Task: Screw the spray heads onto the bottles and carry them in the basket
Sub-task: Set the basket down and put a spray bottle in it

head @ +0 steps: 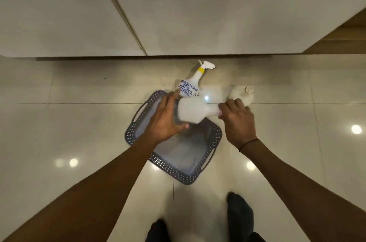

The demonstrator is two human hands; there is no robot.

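At frame centre, the left hand grasps the bottle base; the right hand clenches its neck, head hidden. Likely screwing; next, the basket.

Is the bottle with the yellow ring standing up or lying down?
Lying down. The white labelled spray bottle with the yellow collar lies on its side on the glossy tiled floor, nozzle pointing toward the cabinets.

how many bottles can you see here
3. One lies on the floor beyond the basket, spray head on. One is held sideways in both hands above the basket. One stands on the floor to the right. None seem hidden.
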